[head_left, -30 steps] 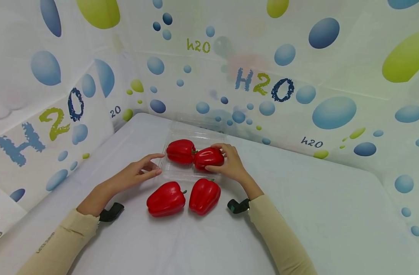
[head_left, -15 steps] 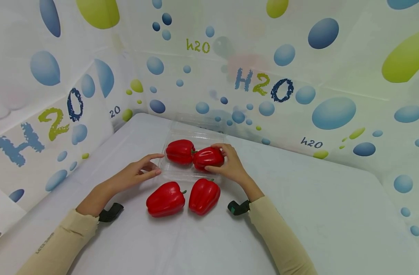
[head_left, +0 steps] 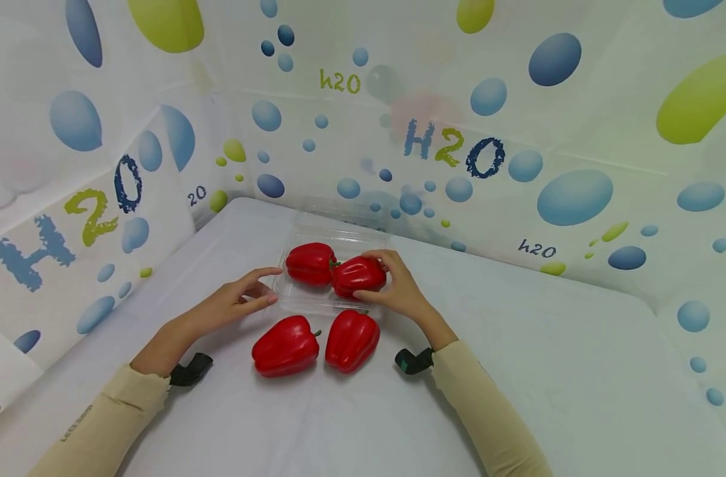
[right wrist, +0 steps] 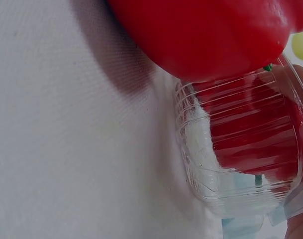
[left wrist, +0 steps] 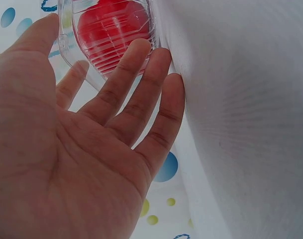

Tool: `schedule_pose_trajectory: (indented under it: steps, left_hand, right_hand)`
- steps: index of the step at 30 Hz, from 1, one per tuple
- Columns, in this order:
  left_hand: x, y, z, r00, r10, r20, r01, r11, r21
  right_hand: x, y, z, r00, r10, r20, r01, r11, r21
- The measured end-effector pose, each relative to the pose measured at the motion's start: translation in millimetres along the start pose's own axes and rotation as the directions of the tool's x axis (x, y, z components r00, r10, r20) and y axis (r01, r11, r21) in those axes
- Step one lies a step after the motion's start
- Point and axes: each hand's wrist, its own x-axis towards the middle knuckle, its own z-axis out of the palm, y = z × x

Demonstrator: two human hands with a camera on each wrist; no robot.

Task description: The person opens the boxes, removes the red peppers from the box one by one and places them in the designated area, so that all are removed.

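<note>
A clear plastic container (head_left: 294,297) with its lid raised at the back holds two red bell peppers. My right hand (head_left: 403,288) grips the right one of these bell peppers (head_left: 356,275), thumb at its front and fingers at its far side. Left of it lies the other bell pepper (head_left: 311,264), its stem toward the gripped one. My left hand (head_left: 226,305) is at the container's left side, fingers extended and slightly bent. In the left wrist view its palm (left wrist: 91,164) shows nothing held, and the fingertips are close to the ribbed container wall (left wrist: 66,45); contact is unclear.
Two more red bell peppers, a left one (head_left: 286,346) and a right one (head_left: 352,341), lie on the white-covered table (head_left: 554,371) in front of the container. A printed sheet (head_left: 458,86) with blue and green spots stands behind and to the left.
The head view has shifted very slightly. Both hands, the container and the bell peppers keep their places relative to each other.
</note>
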Motion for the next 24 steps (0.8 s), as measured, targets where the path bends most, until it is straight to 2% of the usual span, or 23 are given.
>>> schedule_pose_trajectory:
  steps: [11, 24]
  left_hand:
    - [-0.2, -4.2, 1.6, 1.000, 0.011, -0.007, -0.012, 1.000, -0.007]
    - [1.4, -2.7, 0.3, 1.000, 0.012, -0.008, -0.012, 1.000, 0.001]
  right_hand:
    - [-3.2, -4.1, 2.3, 1.000, 0.027, 0.007, -0.027, 0.999, 0.016]
    - [-6.1, -9.5, -0.5, 1.000, -0.019, -0.022, 0.020, 0.999, 0.031]
